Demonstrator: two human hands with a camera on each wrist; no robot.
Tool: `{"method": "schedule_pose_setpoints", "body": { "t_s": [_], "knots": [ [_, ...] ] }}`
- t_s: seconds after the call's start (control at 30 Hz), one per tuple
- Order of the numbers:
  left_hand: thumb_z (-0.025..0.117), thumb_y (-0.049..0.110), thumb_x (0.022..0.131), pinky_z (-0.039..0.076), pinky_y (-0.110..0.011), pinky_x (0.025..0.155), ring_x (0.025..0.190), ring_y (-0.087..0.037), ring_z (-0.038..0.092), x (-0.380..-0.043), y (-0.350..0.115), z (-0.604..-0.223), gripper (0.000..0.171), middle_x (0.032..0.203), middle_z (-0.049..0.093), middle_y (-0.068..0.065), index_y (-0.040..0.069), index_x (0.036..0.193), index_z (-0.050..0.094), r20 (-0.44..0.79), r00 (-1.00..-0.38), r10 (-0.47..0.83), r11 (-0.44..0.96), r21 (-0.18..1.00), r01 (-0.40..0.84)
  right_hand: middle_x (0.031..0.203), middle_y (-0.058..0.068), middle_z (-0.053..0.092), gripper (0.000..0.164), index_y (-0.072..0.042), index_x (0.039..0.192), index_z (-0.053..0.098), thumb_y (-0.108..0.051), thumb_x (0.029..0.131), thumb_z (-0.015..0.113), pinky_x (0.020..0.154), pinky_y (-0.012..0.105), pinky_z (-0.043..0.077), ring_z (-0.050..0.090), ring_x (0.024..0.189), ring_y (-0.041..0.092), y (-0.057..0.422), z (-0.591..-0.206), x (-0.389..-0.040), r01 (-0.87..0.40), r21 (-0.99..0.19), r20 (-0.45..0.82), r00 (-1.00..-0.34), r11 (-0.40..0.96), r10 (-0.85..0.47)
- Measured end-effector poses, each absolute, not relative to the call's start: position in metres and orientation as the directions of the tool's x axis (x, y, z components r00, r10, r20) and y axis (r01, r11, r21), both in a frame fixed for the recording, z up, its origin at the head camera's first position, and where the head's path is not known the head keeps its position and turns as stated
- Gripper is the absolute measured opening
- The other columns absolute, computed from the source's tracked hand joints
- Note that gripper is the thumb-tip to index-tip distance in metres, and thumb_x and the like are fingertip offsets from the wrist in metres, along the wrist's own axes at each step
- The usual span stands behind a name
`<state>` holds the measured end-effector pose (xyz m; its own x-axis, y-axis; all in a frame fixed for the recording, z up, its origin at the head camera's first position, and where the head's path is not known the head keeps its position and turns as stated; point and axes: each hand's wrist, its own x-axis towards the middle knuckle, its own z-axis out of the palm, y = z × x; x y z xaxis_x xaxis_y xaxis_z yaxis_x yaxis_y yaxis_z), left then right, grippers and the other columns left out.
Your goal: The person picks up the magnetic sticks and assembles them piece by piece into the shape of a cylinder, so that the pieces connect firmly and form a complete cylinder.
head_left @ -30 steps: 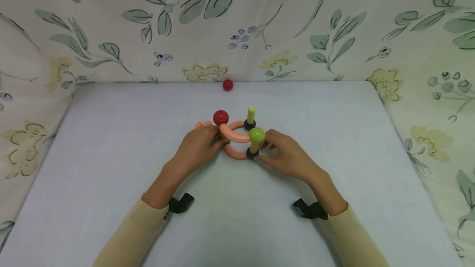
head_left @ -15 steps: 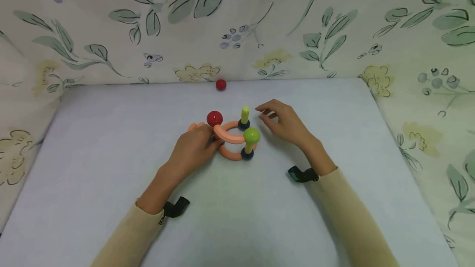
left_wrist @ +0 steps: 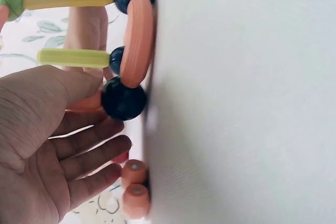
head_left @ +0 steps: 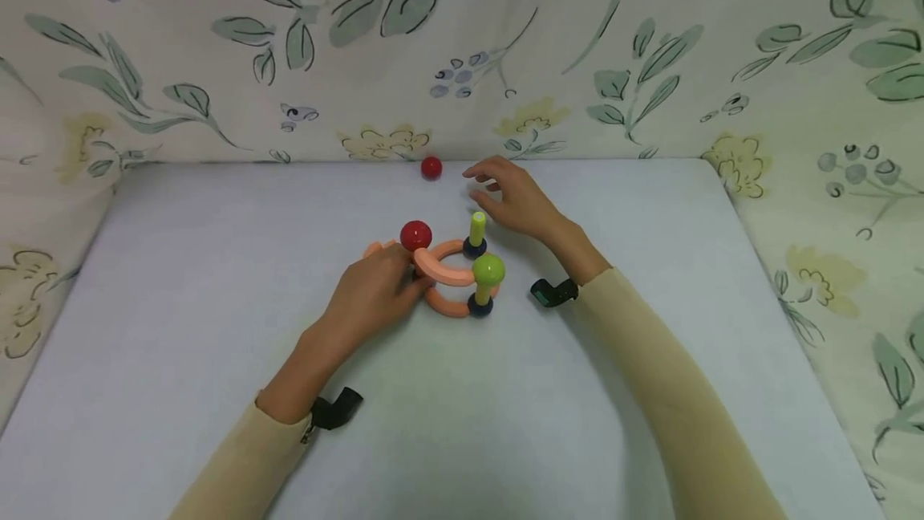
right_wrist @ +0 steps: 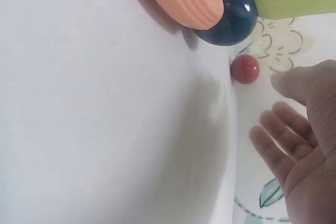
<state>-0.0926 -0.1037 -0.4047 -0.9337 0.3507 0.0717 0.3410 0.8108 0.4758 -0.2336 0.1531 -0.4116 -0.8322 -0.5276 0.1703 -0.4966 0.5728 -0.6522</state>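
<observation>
A frame of toy building sticks and balls stands mid-table in the head view. Its base is a ring of curved orange sticks (head_left: 447, 310) joined by dark blue balls (left_wrist: 124, 98). Upright yellow-green sticks (head_left: 477, 229) rise from it. One post bears a green ball (head_left: 488, 270), linked by a curved orange stick (head_left: 443, 271) towards a red ball (head_left: 415, 236). My left hand (head_left: 375, 283) grips the frame's left side, thumb and fingers about a post mostly hidden by the hand. My right hand (head_left: 514, 197), fingers loosely bent and holding nothing, hovers right of a loose red ball (head_left: 431, 168).
Loose orange sticks (left_wrist: 136, 200) lie just beyond my left fingers. The loose red ball sits at the white table's (head_left: 613, 424) far edge, against a hanging floral cloth (head_left: 390, 87). The upright stick at the back stands close to my right hand.
My right hand has let go of the frame's right side and moved away and leftward, near the loose red ball. The left hand keeps its grip on the frame.
</observation>
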Motion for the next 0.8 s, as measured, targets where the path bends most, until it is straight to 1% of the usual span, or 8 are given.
{"method": "schedule_pose_setpoints", "body": {
  "t_s": [0.13,0.23,0.27,0.33,0.43,0.53,0.67,0.8],
  "knots": [
    [0.078,0.031,0.096,0.057,-0.043,0.082,0.081,-0.016,0.065,-0.092,-0.106,-0.398,0.024,0.091,0.072,0.001,0.013,0.111,0.073,0.052,-0.944,0.327,0.796,0.523,0.304,0.140,0.013,0.063,0.035,-0.002,0.137,0.064,-0.013,0.104,0.066,0.108,0.041,0.056,0.066,0.128,0.030,0.144,-0.411,-0.242,-0.513,-0.640,0.174,-0.822,0.572,-0.543],
    [0.080,0.027,0.096,0.057,-0.052,0.099,0.098,-0.023,0.077,-0.093,-0.106,-0.396,0.030,0.108,0.081,-0.006,0.010,0.120,0.074,0.076,-0.946,0.314,0.753,0.587,0.297,0.140,0.013,0.063,0.035,-0.003,0.138,0.064,-0.014,0.104,0.065,0.109,0.041,0.055,0.065,0.128,0.031,0.135,-0.410,-0.250,-0.523,-0.621,0.163,-0.815,0.584,-0.556],
    [0.080,0.025,0.095,0.056,-0.052,0.101,0.103,-0.025,0.078,-0.093,-0.106,-0.396,0.031,0.111,0.081,-0.008,0.009,0.121,0.074,0.093,-0.946,0.312,0.735,0.607,0.302,0.140,0.013,0.063,0.035,-0.004,0.138,0.064,-0.014,0.104,0.065,0.109,0.040,0.055,0.064,0.128,0.030,0.132,-0.410,-0.253,-0.528,-0.612,0.160,-0.812,0.589,-0.562],
    [0.081,0.019,0.094,0.057,-0.053,0.103,0.106,-0.027,0.078,-0.094,-0.106,-0.397,0.033,0.113,0.082,-0.011,0.007,0.124,0.074,0.127,-0.943,0.308,0.699,0.643,0.315,0.139,0.012,0.063,0.035,-0.005,0.138,0.065,-0.013,0.104,0.066,0.110,0.040,0.054,0.063,0.128,0.030,0.124,-0.411,-0.258,-0.544,-0.596,0.160,-0.802,0.591,-0.576],
    [0.081,0.012,0.093,0.060,-0.051,0.097,0.102,-0.029,0.079,-0.093,-0.105,-0.398,0.031,0.112,0.081,-0.014,0.003,0.122,0.074,0.170,-0.937,0.304,0.660,0.672,0.336,0.140,0.011,0.063,0.036,-0.006,0.137,0.066,-0.011,0.102,0.068,0.114,0.040,0.050,0.060,0.131,0.028,0.114,-0.412,-0.265,-0.571,-0.573,0.171,-0.785,0.588,-0.596],
    [0.081,0.011,0.093,0.061,-0.050,0.097,0.100,-0.028,0.080,-0.093,-0.105,-0.400,0.031,0.112,0.081,-0.014,0.002,0.121,0.075,0.183,-0.936,0.300,0.647,0.682,0.341,0.143,0.011,0.061,0.037,-0.006,0.138,0.065,-0.010,0.101,0.069,0.119,0.038,0.045,0.056,0.137,0.025,0.106,-0.414,-0.271,-0.596,-0.554,0.181,-0.768,0.581,-0.614],
    [0.080,0.010,0.094,0.055,-0.053,0.105,0.101,-0.028,0.081,-0.093,-0.105,-0.400,0.030,0.115,0.081,-0.014,0.003,0.122,0.074,0.184,-0.935,0.304,0.631,0.696,0.343,0.147,0.012,0.058,0.040,-0.006,0.142,0.064,-0.012,0.102,0.069,0.123,0.038,0.041,0.053,0.141,0.026,0.098,-0.414,-0.276,-0.608,-0.530,0.174,-0.760,0.591,-0.626],
    [0.079,0.009,0.094,0.053,-0.054,0.107,0.102,-0.028,0.081,-0.094,-0.105,-0.401,0.030,0.116,0.080,-0.015,0.002,0.122,0.073,0.198,-0.930,0.309,0.624,0.696,0.355,0.149,0.013,0.058,0.042,-0.006,0.143,0.063,-0.013,0.103,0.069,0.124,0.039,0.040,0.053,0.142,0.027,0.093,-0.414,-0.279,-0.601,-0.507,0.149,-0.767,0.618,-0.624]
  ]
}}
